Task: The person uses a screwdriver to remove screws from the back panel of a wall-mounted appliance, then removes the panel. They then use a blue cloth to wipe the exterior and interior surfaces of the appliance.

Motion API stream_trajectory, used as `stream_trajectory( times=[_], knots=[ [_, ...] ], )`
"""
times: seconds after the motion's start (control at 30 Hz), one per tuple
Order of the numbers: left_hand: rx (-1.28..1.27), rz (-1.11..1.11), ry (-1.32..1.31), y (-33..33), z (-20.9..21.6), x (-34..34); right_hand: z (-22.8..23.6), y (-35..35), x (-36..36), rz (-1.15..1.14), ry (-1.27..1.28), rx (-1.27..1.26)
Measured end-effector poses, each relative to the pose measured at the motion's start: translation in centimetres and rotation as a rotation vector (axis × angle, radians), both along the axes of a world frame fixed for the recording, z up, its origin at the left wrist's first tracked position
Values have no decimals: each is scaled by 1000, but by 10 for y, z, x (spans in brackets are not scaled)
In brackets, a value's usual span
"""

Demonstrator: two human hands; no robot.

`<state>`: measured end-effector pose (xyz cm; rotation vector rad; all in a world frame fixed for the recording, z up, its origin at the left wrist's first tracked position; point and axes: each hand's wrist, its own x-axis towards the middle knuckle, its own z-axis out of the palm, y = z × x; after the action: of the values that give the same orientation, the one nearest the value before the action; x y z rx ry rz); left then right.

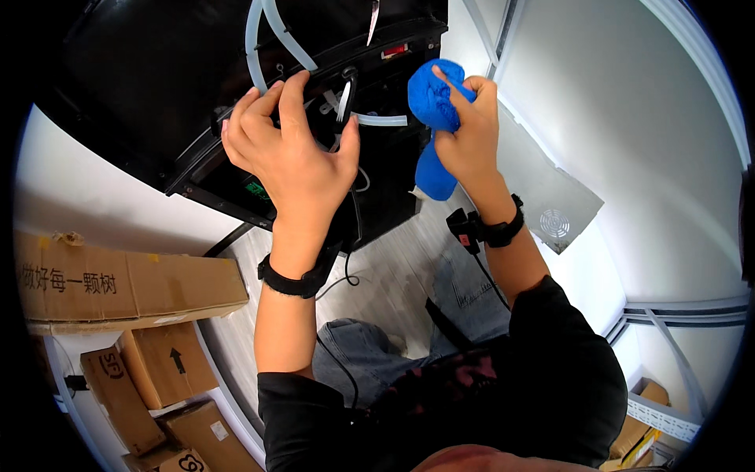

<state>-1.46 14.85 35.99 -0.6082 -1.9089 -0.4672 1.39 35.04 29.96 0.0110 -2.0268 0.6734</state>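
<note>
My right hand [476,130] is closed around a bunched blue cloth [434,94], its index finger pressed along the top; a loose end hangs below the grip. My left hand [287,145] lies with fingers curved and thumb spread against the front edge of a large black machine [157,86]; nothing shows in its grasp, though the palm is turned away. Two pale flexible tubes [283,35] run along the machine's top. A shorter tube [381,120] and a black cable loop [350,75] sit in the open recess between my hands.
Cardboard boxes [169,366] are stacked at the lower left, beneath a long carton [134,283]. White panels [629,126] stand on the right, near a grey sheet with a round vent [554,224]. A thin black cable [350,277] trails over the wood-look floor [267,252].
</note>
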Motion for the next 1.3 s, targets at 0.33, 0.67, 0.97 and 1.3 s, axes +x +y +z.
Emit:
stream_trajectory(
  times=[0.33, 0.67, 0.97, 1.3],
  knots=[
    [-21, -13, 38, -4, -2, -2, -24, 14, -4, 68, 94, -45],
    [-61, 21, 59, -3, -5, -4, -97, 7, 6, -58, -130, 53],
    [-86, -78, 48, -16, -6, -5, -98, -31, 10, 46, -36, 40],
    [391, 248, -299, -127, -101, 28, -132, -44, -6, 17, -60, -90]
  ],
)
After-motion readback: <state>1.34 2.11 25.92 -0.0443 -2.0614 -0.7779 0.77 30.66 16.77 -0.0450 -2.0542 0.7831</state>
